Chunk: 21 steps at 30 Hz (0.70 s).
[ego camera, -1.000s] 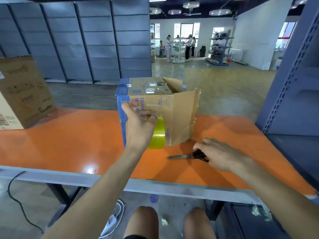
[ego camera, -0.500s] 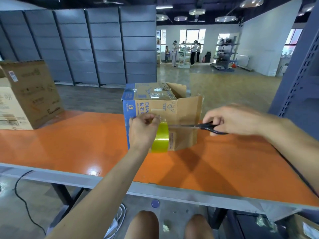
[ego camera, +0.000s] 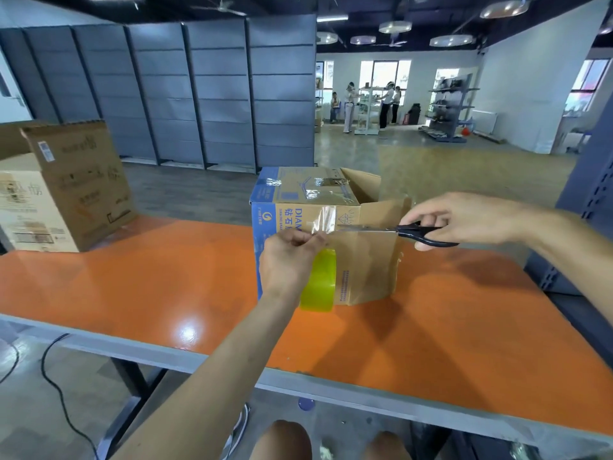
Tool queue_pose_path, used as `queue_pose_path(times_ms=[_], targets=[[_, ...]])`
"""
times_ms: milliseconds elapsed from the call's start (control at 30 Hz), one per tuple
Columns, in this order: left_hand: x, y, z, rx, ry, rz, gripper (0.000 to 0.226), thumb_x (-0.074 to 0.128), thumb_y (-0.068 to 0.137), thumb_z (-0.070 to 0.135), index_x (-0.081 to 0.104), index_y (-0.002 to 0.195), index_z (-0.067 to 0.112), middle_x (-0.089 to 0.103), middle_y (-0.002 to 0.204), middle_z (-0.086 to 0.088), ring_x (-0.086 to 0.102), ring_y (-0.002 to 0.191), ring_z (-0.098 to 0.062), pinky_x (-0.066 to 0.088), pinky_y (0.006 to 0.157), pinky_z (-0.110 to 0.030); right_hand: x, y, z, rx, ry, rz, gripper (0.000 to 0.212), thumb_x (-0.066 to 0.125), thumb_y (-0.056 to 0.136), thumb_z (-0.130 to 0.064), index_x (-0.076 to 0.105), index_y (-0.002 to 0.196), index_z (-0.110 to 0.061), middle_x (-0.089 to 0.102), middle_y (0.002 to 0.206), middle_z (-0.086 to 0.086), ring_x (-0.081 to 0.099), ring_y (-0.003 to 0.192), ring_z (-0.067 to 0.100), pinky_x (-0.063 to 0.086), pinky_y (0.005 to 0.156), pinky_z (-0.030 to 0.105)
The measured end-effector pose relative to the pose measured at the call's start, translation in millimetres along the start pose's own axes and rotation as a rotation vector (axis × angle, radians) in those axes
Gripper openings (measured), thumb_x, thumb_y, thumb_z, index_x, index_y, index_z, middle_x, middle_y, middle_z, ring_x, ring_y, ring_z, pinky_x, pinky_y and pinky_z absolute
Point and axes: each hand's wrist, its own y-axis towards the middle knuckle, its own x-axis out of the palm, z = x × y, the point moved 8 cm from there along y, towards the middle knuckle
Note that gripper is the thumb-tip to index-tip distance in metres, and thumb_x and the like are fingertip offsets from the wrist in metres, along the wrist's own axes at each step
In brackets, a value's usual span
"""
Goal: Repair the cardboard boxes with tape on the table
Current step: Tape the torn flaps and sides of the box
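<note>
We see the left hand (ego camera: 290, 260) curled around the yellow-green tape roll (ego camera: 321, 282). Its fingertips pinch the clear tape strip (ego camera: 323, 219), which goes up onto the front of the small cardboard box (ego camera: 365, 270). The right hand (ego camera: 464, 219) grips the black scissors (ego camera: 416, 233), and the blade tips reach the strip. The box stands mid-way on the orange table (ego camera: 149, 277) with one flap open. A bigger cardboard box (ego camera: 73, 187) stands well apart, at the left.

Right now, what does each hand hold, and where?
Left hand grips the yellow-green tape roll at its top; right hand holds the black-handled scissors by the handles.
</note>
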Motion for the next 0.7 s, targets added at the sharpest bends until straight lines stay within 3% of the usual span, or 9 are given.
queue_pose_path(times_ms=[100, 200, 300, 433, 600, 700], targets=[[0, 3, -1, 0.006, 0.003, 0.003, 0.027, 0.084, 0.081, 0.037, 0.068, 0.065, 0.022, 0.072, 0.072, 0.006, 0.063, 0.072, -0.016, 0.053, 0.077, -0.040, 2, 6, -4, -0.024, 0.041, -0.013, 0.026, 0.078, 0.087, -0.032, 0.072, 0.103, -0.051, 0.069, 0.083, -0.014, 0.065, 0.086, 0.021, 0.047, 0.080, 0.031], [1, 5, -5, 0.002, -0.010, 0.006, 0.030, 0.085, 0.080, 0.038, 0.065, 0.064, 0.022, 0.067, 0.064, 0.010, 0.060, 0.067, -0.016, 0.051, 0.074, -0.039, 7, 9, -10, -0.059, 0.118, -0.028, 0.027, 0.079, 0.086, -0.029, 0.073, 0.103, -0.050, 0.070, 0.085, -0.006, 0.066, 0.082, 0.017, 0.046, 0.081, 0.028], [2, 6, -6, -0.003, -0.020, -0.006, 0.032, 0.084, 0.076, 0.041, 0.063, 0.062, 0.023, 0.065, 0.062, 0.010, 0.057, 0.064, -0.016, 0.049, 0.070, -0.040, 8, 11, -12, -0.059, 0.176, -0.022, 0.028, 0.081, 0.085, -0.023, 0.076, 0.103, -0.043, 0.070, 0.077, -0.005, 0.066, 0.074, 0.019, 0.048, 0.071, 0.016], [2, 4, -3, -0.007, -0.025, -0.023, 0.028, 0.083, 0.072, 0.044, 0.067, 0.061, 0.023, 0.069, 0.067, 0.004, 0.059, 0.067, -0.018, 0.054, 0.076, -0.048, 9, 12, -9, -0.056, 0.186, -0.001, 0.026, 0.081, 0.084, -0.020, 0.077, 0.102, -0.039, 0.067, 0.068, -0.003, 0.062, 0.061, 0.010, 0.049, 0.071, 0.021], [0, 5, -2, -0.002, -0.027, -0.027, 0.029, 0.085, 0.077, 0.038, 0.069, 0.062, 0.019, 0.065, 0.064, 0.004, 0.055, 0.065, -0.018, 0.048, 0.068, -0.040, 17, -1, 13, 0.020, 0.136, 0.022, 0.028, 0.079, 0.086, -0.012, 0.074, 0.102, -0.035, 0.069, 0.071, -0.010, 0.059, 0.060, 0.006, 0.040, 0.056, 0.009], [1, 6, -2, -0.003, -0.011, -0.031, 0.029, 0.084, 0.082, 0.037, 0.071, 0.069, 0.014, 0.066, 0.067, 0.002, 0.056, 0.066, -0.017, 0.050, 0.070, -0.043, 53, -15, 40, 0.100, 0.013, 0.001, 0.036, 0.072, 0.087, -0.004, 0.067, 0.111, -0.032, 0.072, 0.074, -0.012, 0.066, 0.065, 0.010, 0.049, 0.064, 0.023]])
